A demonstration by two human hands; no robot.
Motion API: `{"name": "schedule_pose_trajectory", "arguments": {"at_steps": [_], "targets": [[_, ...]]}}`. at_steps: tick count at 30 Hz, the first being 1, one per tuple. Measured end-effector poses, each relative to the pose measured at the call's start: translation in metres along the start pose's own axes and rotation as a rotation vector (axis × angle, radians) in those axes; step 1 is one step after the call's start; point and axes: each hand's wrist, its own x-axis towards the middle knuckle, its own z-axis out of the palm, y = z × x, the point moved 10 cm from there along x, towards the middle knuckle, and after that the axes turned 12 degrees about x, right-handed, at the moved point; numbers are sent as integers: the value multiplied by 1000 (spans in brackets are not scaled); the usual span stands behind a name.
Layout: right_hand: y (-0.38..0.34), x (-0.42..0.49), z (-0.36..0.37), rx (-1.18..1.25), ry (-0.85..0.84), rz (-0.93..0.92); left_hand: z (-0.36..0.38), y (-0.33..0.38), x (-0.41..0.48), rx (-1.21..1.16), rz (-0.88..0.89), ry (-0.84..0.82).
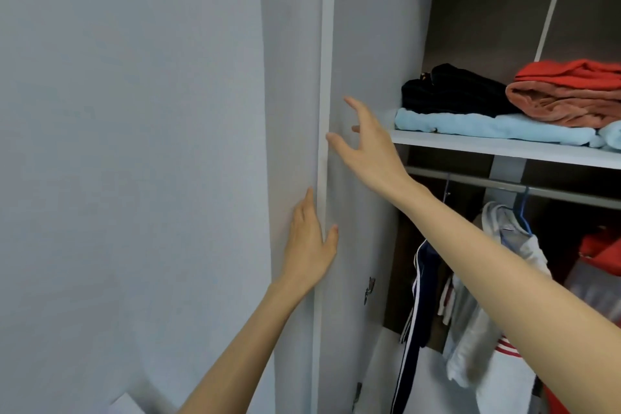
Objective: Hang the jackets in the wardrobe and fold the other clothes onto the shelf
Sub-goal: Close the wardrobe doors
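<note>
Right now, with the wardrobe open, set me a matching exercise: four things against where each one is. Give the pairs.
Things
1. black folded garment
2. light blue folded garment
3. navy garment with white stripes
4. left hand

Places
A. hanging below the rail
B. straight-fingered at the door edge
C. directly on the shelf
D. on top of the light blue one

Pairs: 1-D, 2-C, 3-A, 4-B
</note>
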Motion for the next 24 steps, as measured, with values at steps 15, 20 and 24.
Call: {"name": "schedule_pose_trajectory", "arguments": {"at_steps": [15, 20, 24], "targets": [[19, 6, 7, -118, 20, 72, 20, -6, -1, -139, -109, -78], [21, -9, -20, -114, 88, 67, 33, 14, -8, -166, -67, -99], [26, -24, -57, -46, 151, 22, 57, 41, -13, -216, 10, -161]]}}
